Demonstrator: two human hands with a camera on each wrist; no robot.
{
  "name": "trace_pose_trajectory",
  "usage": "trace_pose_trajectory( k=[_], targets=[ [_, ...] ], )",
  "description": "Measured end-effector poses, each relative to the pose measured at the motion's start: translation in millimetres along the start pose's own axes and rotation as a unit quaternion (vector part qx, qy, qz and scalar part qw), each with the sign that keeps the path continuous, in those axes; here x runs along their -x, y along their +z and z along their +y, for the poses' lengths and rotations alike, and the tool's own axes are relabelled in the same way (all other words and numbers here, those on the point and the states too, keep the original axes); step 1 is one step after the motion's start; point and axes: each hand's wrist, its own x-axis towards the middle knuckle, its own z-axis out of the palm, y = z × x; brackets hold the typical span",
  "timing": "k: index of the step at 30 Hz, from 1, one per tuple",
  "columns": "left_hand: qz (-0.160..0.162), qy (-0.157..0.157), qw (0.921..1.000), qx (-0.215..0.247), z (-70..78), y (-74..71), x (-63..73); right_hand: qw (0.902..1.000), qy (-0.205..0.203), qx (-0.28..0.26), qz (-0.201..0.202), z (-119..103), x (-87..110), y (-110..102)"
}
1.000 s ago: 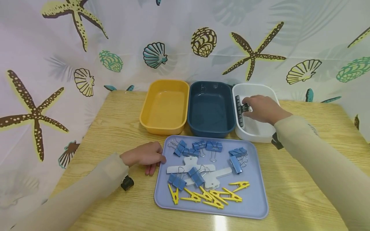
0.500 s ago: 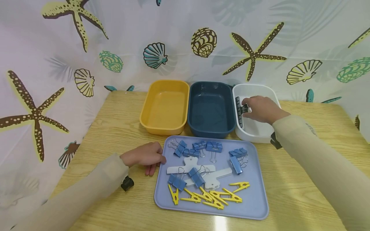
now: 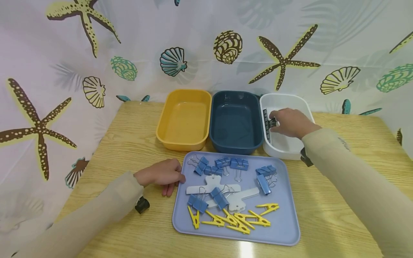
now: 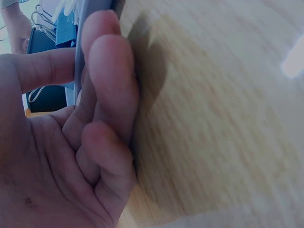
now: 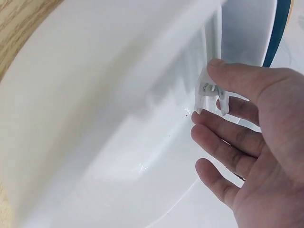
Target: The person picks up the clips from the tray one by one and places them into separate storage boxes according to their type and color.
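Observation:
My right hand (image 3: 294, 122) is inside the white bin (image 3: 288, 153), around the handle end of a long-bar clip. In the head view that clip (image 3: 266, 126) looks black with pale markings, along the bin's left wall; its handle (image 5: 209, 90) looks whitish in the right wrist view. The thumb tip lies at the handle, the other fingers are spread and loose. My left hand (image 3: 161, 173) holds the left rim of the lavender tray (image 3: 284, 229), other fingers bent beside it on the table. On the tray lie blue binder clips (image 3: 238, 163), white long-bar clips (image 3: 213, 183) and yellow clothespins (image 3: 238, 226).
A yellow bin (image 3: 183, 147) and a dark blue bin (image 3: 235, 147) stand left of the white bin, in one row behind the tray. The wooden table (image 3: 129, 143) ends at a white curtain (image 3: 203, 21) printed with starfish and shells.
My right hand has shifted very slightly to the right, and its fingers stand a little more apart at the clip's handle. The left hand and the tray have stayed still.

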Motion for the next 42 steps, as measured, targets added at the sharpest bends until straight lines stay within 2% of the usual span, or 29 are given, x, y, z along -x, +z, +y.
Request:
trace_pose_trajectory(
  k=[10,19,42],
  targets=[
    [-0.002,0.006,1.0000,-0.001,-0.5,-0.3,-0.5,0.9999,0.007,0.005,-0.011,-2,-2.7,4],
    [-0.004,0.005,1.0000,0.001,-1.8,-0.3,-1.3,0.9998,-0.006,0.017,-0.003,-2,-4.5,8],
    [-0.007,0.002,1.0000,0.000,-1.7,-0.6,-1.1,0.9997,-0.002,0.024,-0.008,0,-6.3,16]
  ],
)
